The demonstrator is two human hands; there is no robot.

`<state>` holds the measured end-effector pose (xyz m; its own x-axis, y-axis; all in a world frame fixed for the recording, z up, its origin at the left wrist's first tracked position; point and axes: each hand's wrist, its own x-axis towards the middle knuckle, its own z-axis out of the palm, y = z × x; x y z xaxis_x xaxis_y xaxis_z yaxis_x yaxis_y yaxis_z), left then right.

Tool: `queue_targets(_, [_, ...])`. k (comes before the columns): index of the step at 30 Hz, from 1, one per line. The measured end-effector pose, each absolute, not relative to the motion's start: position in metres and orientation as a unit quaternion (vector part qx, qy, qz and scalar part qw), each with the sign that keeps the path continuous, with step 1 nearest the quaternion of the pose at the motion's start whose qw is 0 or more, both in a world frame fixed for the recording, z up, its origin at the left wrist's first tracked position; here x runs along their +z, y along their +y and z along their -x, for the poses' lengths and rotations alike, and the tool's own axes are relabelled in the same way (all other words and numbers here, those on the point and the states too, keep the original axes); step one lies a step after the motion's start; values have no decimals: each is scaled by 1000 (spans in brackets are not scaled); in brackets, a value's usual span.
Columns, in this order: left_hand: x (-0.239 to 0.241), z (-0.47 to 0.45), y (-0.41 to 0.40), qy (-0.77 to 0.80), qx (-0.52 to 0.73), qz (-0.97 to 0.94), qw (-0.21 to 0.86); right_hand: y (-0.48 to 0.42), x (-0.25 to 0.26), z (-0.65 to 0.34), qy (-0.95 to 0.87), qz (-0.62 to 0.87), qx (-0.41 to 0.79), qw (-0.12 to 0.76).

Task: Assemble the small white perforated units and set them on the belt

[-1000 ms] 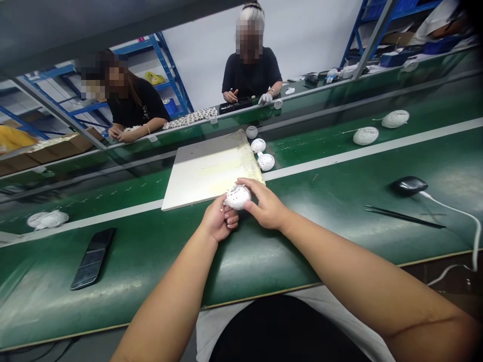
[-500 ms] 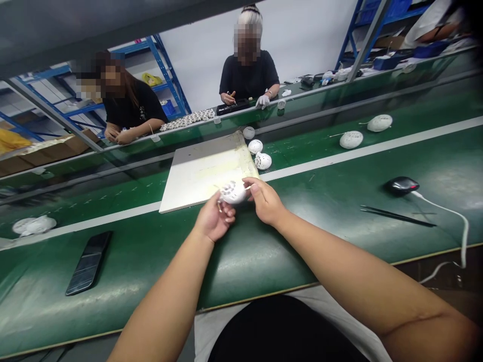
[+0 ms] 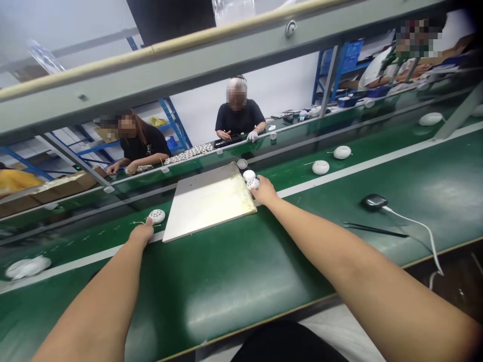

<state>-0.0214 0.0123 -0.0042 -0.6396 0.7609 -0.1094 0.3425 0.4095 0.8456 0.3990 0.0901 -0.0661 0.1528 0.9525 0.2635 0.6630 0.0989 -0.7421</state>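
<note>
My left hand (image 3: 142,234) is stretched out to the left of the white board (image 3: 207,213), its fingers closed on a white perforated round shell (image 3: 157,216) with a thin wire. The shell is low over the green belt or resting on it; I cannot tell which. Past the board's right edge, my right hand (image 3: 266,191) grips another white perforated shell (image 3: 253,184). Right behind that one sits a similar white shell (image 3: 249,175). My right fingertips are partly hidden by the hand itself.
Two wired white shells (image 3: 320,167) lie to the right. A black mouse-like device (image 3: 374,201) with a white cable and black tweezers (image 3: 375,230) are nearer. White pieces (image 3: 28,267) lie far left. A grey rail (image 3: 226,55) crosses above; co-workers sit opposite.
My hands have parted: the left has carried its shell leftward past the board, and the right has reached forward to a shell beside the board. The camera view has tilted up.
</note>
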Motion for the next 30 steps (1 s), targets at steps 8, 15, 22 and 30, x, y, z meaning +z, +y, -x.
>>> queue_targets(8, [5,-2,-10,777,464,-388,176,90,-54,-408,-587,677,176,408])
queue_targets(15, [-3,-112,-36,526,547,-365,540,14,-27,-395,-612,324,526,495])
queue_targets(22, [-29,-191,-59,336,427,-332,771,-34,-32,-383,-680,201,564,424])
queue_targets(30, [-62,-191,-55,400,591,-543,441,-28,-60,-370,-647,321,528,446])
